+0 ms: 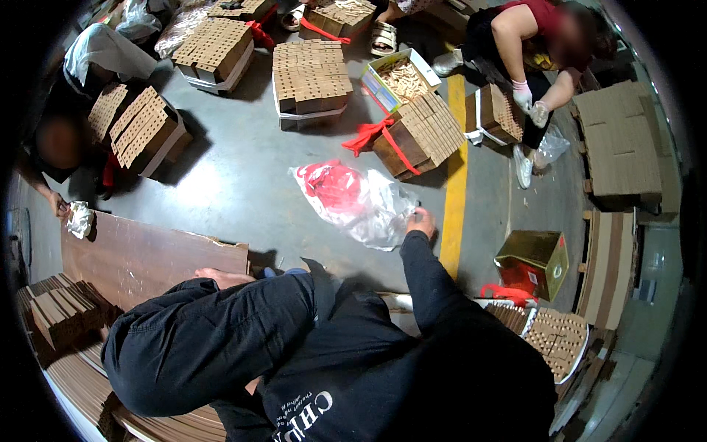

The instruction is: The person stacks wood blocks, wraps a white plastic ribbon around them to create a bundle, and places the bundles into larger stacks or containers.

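Your dark sleeve (221,339) nearest; left hand (224,278) rests flat on brown board (147,258). Right hand (420,223) pinches clear plastic bag (361,202) on floor (243,177), red item inside. Open box (401,79) holds wooden pieces.

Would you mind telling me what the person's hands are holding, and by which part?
The right hand grips the clear plastic bag with red contents at its near right edge. The left hand holds nothing; it rests by the edge of the brown board.

Crumpled clear plastic bag (361,202), red contents, floor
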Demonstrator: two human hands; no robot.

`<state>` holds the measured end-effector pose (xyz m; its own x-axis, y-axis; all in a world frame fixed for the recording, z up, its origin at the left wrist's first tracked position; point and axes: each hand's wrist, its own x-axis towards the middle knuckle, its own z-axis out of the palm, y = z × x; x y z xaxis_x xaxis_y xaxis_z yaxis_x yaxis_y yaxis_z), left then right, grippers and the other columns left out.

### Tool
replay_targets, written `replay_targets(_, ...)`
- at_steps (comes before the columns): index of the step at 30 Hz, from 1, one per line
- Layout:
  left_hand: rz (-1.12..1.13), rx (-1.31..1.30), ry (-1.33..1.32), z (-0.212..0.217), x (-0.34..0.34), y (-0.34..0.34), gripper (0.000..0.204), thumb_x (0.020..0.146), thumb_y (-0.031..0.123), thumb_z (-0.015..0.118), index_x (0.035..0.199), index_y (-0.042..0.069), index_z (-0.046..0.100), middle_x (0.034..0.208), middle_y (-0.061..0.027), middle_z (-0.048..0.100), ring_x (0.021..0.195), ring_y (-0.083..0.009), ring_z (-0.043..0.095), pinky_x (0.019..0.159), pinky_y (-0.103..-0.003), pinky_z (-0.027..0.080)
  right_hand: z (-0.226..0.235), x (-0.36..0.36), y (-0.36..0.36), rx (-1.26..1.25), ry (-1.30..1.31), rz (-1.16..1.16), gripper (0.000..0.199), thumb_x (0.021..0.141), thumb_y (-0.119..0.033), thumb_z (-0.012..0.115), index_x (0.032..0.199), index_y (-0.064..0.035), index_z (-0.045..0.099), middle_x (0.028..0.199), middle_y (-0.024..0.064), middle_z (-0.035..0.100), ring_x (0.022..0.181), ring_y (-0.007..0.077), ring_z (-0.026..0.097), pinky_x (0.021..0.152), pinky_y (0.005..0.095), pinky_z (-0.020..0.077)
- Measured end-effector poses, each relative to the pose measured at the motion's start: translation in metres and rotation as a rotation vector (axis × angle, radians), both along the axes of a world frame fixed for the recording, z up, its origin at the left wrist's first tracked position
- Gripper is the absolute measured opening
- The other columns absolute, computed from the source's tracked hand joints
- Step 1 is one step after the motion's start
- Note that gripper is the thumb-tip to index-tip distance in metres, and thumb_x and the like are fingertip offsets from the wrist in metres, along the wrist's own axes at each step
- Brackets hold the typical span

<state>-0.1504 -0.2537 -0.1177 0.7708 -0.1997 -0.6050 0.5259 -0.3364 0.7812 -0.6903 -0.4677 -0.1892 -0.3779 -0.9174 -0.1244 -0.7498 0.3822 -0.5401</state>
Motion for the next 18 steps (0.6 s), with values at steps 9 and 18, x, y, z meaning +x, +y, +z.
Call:
replay_targets(9, 0.027, 0.005, 0.015, 0.000, 0.000, 0.017, 0.036, 0.088, 0.026, 0.056, 0.116, 0.004, 0.051, 0.088, -0.0025, 0.060, 0.065, -0.0098, 0.051, 0.054, -0.022, 0.041, -0.079, -0.033, -0.035, 0.459, -0.009, 0.265, 0.024, 0.084, -0.018, 0.051, 0.103, -0.0059, 0.058, 0.100, 0.0122, 0.061, 0.090, 0.0270, 0.058, 0.082, 0.0321, 0.0457)
replay_targets(18, 0.083, -0.008, 0.022, -0.007, -0.005, 0.061, 0.037, 0.087, 0.027, 0.058, 0.115, 0.003, 0.052, 0.086, -0.0014, 0.060, 0.063, -0.0098, 0.051, 0.052, -0.022, 0.041, 0.081, 0.014, -0.086, 0.722, 0.653, 0.559, 0.037, 0.076, -0.031, 0.054, 0.100, -0.0064, 0.065, 0.108, 0.0194, 0.059, 0.101, 0.0294, 0.058, 0.087, 0.0393, 0.0448)
